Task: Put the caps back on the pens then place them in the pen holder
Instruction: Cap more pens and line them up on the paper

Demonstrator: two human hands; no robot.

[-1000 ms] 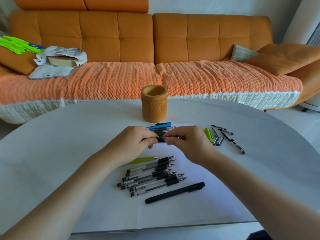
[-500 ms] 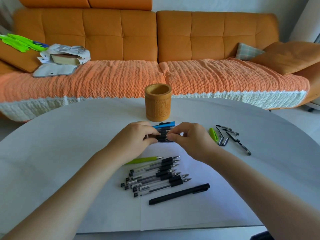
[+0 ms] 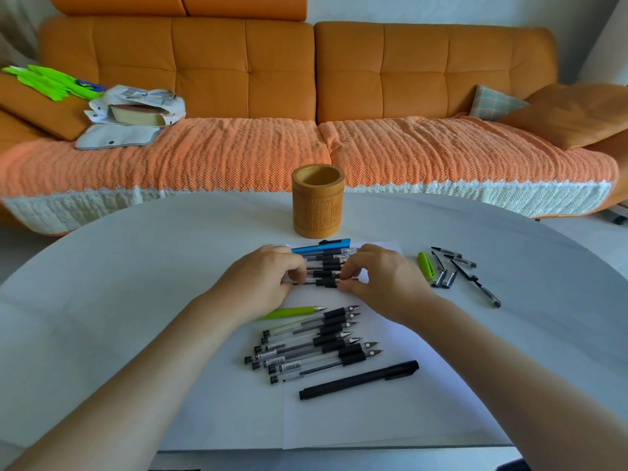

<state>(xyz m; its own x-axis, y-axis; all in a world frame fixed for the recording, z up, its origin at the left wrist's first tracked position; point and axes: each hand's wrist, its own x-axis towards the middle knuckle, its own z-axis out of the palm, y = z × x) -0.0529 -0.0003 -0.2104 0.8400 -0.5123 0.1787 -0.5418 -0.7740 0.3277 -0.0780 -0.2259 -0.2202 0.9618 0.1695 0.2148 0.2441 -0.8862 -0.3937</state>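
Note:
A brown bamboo pen holder [image 3: 318, 201] stands empty at the table's far middle. Just in front of it lies a row of pens [image 3: 327, 263], with a blue pen [image 3: 321, 247] at the back. My left hand [image 3: 260, 283] and my right hand [image 3: 384, 278] pinch the two ends of the nearest black gel pen [image 3: 323, 283] of that row. Nearer to me lie several uncapped gel pens [image 3: 316, 348], a green pen [image 3: 289, 312] and a capped black marker [image 3: 358, 380]. Loose caps [image 3: 448, 271], a green cap [image 3: 426, 265] among them, lie to the right.
White paper sheets [image 3: 339, 419] cover the round white table [image 3: 102, 283] under the pens. An orange sofa [image 3: 306, 96] with a textured throw, cushions and a bag with a book stands behind the table.
Both hands stay on the pen row, shifting slightly toward me onto its nearest pen. The camera has tilted a little.

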